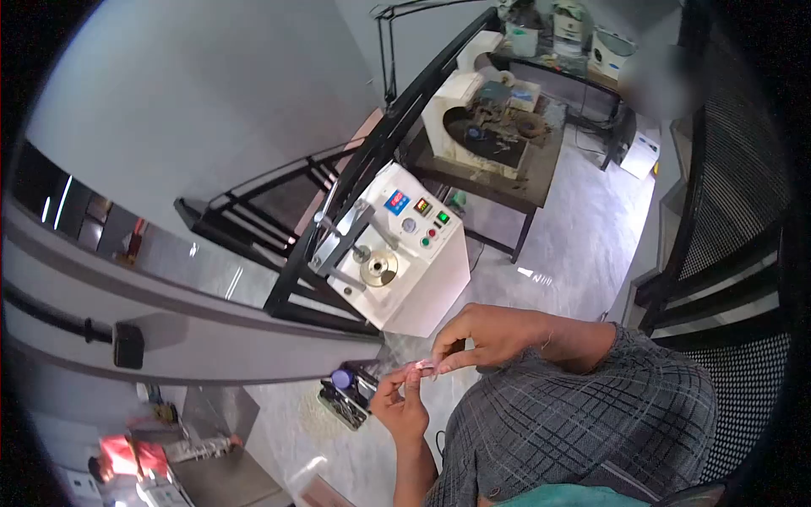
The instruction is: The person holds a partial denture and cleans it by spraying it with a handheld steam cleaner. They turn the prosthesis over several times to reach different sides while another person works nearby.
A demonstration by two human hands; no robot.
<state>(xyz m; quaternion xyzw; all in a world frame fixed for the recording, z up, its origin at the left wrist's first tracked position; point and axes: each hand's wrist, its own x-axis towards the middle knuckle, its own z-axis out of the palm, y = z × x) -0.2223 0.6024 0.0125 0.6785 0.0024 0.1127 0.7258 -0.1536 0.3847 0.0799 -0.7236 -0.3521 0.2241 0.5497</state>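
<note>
In front of my body, my left hand (400, 411) is closed in a pinch at the lower side. My right hand (486, 336) meets it from above, its fingers bent and pinched as well. Between the fingertips of both hands is a small pale pinkish piece (424, 367), too small to make out. Beyond the hands stands a white machine (414, 253) with a metal clamp arm, a round metal plate (379, 268), a blue display and several buttons. Neither hand touches it.
A dark worktable (532, 190) carries a white basin with brown debris. Below left of my hands, a bin (342, 406) holds tools and a purple-lidded item. Black railings border both sides. A person in a pink top (135, 456) is at lower left.
</note>
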